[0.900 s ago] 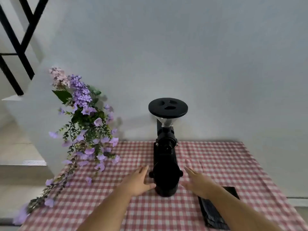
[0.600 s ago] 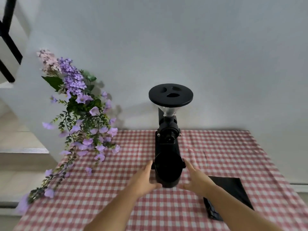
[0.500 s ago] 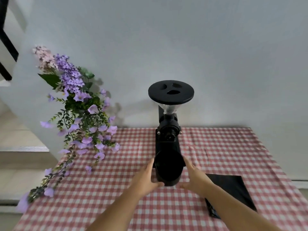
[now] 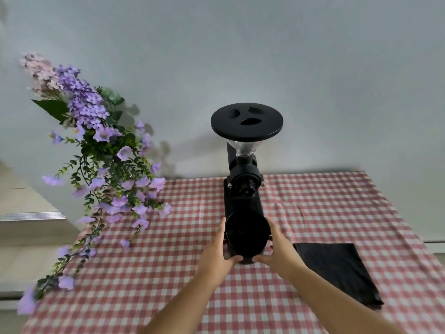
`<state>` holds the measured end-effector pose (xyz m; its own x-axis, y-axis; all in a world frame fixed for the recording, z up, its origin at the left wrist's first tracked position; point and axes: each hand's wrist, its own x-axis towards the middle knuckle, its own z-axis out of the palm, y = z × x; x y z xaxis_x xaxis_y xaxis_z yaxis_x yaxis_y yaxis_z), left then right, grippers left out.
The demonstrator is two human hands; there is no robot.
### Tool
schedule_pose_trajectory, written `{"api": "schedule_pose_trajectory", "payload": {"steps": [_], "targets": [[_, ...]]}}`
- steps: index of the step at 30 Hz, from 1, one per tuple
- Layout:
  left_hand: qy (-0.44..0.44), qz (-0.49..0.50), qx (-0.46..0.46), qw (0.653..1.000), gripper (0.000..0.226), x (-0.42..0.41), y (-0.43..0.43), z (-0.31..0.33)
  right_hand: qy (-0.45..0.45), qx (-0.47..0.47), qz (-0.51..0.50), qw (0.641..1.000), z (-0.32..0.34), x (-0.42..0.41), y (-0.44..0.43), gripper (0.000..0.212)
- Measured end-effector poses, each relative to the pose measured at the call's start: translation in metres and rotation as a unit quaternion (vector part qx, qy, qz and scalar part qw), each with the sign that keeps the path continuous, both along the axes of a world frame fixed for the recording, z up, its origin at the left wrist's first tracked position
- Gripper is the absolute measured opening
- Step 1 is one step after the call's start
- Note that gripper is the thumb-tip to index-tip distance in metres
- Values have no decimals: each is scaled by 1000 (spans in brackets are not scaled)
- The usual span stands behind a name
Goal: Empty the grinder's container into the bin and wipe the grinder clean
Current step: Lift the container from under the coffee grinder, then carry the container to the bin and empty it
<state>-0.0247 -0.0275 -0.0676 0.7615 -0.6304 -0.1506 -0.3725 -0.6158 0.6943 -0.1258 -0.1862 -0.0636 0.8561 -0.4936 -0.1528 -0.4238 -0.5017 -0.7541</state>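
Step in hand: taking the container off the grinder, first part of emptying. Left hand and right hand cupped the round black plastic grounds container from either side, thumbs under its front edge, fingers wrapped on its walls; both hands were closed on it. It sat at the foot of the tall black coffee grinder, mid-table on the red-and-white checked tablecloth, apparently docked. Contents couldn't be told, inside too dark. Next move likely called for a level pull toward the person to avoid spilling. No bin in view. Folded black cloth lay just right, probably for wiping. Purple artificial flowers stood left.
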Motion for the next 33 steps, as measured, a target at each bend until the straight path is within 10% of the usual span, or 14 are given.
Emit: {"api": "schedule_pose_trajectory", "payload": {"steps": [17, 33], "targets": [[-39, -218, -51, 974, 110, -43, -51, 42, -53, -23, -207, 977, 42, -107, 4, 104], [25, -500, -127, 856, 103, -396, -186, 87, -105, -39, -456, 883, 85, -499, -32, 101]]}}
